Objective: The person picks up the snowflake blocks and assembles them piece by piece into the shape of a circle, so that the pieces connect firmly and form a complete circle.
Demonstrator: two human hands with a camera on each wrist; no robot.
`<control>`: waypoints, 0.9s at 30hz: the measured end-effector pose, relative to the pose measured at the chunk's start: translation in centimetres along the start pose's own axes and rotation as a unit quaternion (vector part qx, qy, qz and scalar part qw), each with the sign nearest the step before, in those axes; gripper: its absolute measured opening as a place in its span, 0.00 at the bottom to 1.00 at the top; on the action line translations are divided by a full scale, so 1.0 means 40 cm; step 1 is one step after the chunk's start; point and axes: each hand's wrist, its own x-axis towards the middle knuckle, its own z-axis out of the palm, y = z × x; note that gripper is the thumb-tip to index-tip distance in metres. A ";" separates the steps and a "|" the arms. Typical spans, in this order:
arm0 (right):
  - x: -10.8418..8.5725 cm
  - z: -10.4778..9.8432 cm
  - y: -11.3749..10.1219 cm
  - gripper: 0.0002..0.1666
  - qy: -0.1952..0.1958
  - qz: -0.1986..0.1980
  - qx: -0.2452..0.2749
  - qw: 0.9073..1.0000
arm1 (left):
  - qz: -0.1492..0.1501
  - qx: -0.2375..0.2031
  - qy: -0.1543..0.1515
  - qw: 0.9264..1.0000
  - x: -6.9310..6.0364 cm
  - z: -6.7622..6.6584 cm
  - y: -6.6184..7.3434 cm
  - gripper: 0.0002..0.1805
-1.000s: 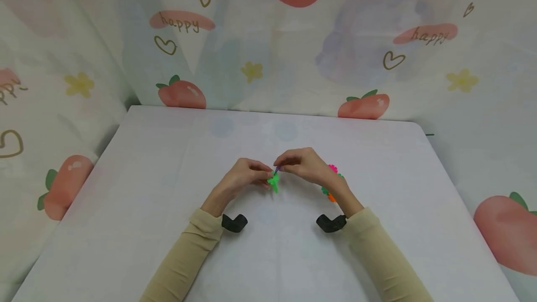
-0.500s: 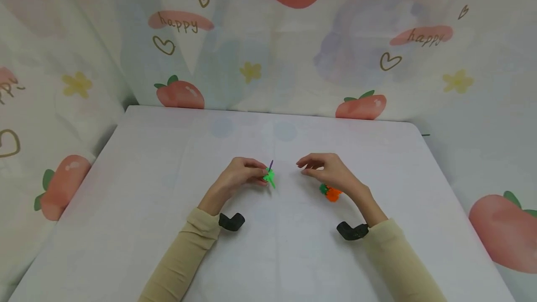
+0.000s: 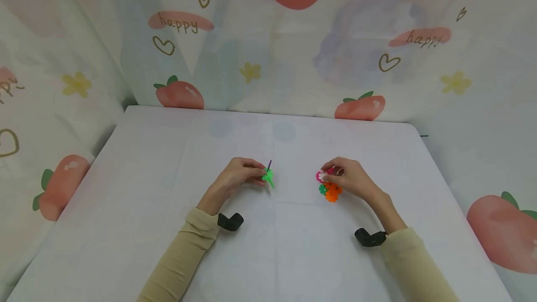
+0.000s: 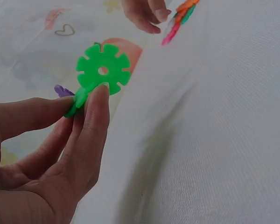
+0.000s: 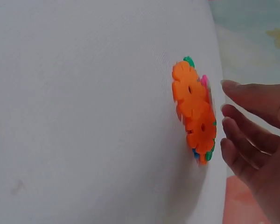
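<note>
Near edge and near corners of table [image 3: 310, 269] cut off in head view; both sleeves [image 3: 178, 257] cut off there too. Purple piece [image 4: 63, 91] partly hidden behind left hand [image 3: 237, 172]. Blue piece [image 5: 195, 152] mostly covered by orange pieces [image 5: 189, 102], shape not seen. Whether white piece [image 3: 322, 176] is touched by right hand [image 3: 352, 178] cannot be told.

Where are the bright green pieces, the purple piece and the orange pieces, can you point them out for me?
Bright green pieces [image 4: 94, 70], left wrist view: face of the notched disc, left of its hole.
Purple piece [image 4: 63, 90], left wrist view: its jutting end.
Orange pieces [image 5: 193, 105], right wrist view: middle of the group.
</note>
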 end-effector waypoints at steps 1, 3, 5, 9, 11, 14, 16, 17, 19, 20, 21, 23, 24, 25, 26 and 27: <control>0.000 0.001 0.004 0.14 0.000 0.002 -0.006 1.000 | -0.001 0.000 0.001 1.000 -0.001 0.000 0.001 0.13; 0.002 0.003 0.010 0.16 -0.006 0.002 -0.017 1.000 | 0.000 0.000 0.001 1.000 -0.001 -0.001 0.000 0.13; 0.004 0.006 0.014 0.17 -0.011 0.005 -0.022 1.000 | -0.001 -0.002 0.001 1.000 0.000 -0.001 -0.001 0.13; 0.008 0.012 0.015 0.17 -0.011 0.009 -0.019 1.000 | -0.003 -0.001 -0.001 1.000 0.004 0.000 -0.002 0.12; 0.009 0.016 0.012 0.16 -0.006 0.010 -0.015 1.000 | -0.004 -0.003 -0.001 1.000 0.005 0.000 -0.002 0.13; 0.010 0.021 0.006 0.14 0.006 0.008 0.000 1.000 | -0.002 -0.008 0.000 1.000 0.002 0.000 -0.002 0.13; 0.012 0.026 -0.003 0.14 0.015 0.009 0.014 1.000 | -0.001 -0.011 0.000 1.000 0.000 -0.001 -0.001 0.14; 0.013 0.029 -0.008 0.13 0.020 0.009 0.021 1.000 | 0.000 -0.012 0.000 1.000 -0.001 -0.002 -0.001 0.14; 0.018 0.034 -0.019 0.14 0.028 0.006 0.040 0.999 | 0.000 -0.012 0.000 1.000 -0.002 -0.002 0.000 0.14; 0.021 0.037 -0.025 0.14 0.031 0.004 0.047 0.998 | 0.000 -0.011 0.000 1.000 -0.003 -0.002 0.001 0.15; 0.025 0.040 -0.032 0.14 0.033 0.002 0.052 0.998 | 0.000 -0.010 0.001 1.000 -0.003 -0.002 0.002 0.15; 0.034 0.046 -0.044 0.14 0.035 -0.006 0.064 0.997 | 0.001 -0.009 0.002 1.000 -0.003 -0.001 0.004 0.15; 0.039 0.048 -0.051 0.14 0.035 -0.012 0.072 0.997 | 0.002 -0.009 0.002 1.000 -0.003 -0.001 0.004 0.14; 0.043 0.050 -0.057 0.13 0.034 -0.017 0.080 0.996 | 0.002 -0.009 0.003 1.000 -0.003 0.000 0.004 0.14; 0.048 0.052 -0.064 0.13 0.032 -0.023 0.091 0.995 | 0.003 -0.009 0.004 1.000 -0.002 0.001 0.005 0.14; 0.052 0.054 -0.070 0.13 0.031 -0.030 0.103 0.994 | 0.004 -0.009 0.005 1.000 -0.001 0.002 0.005 0.14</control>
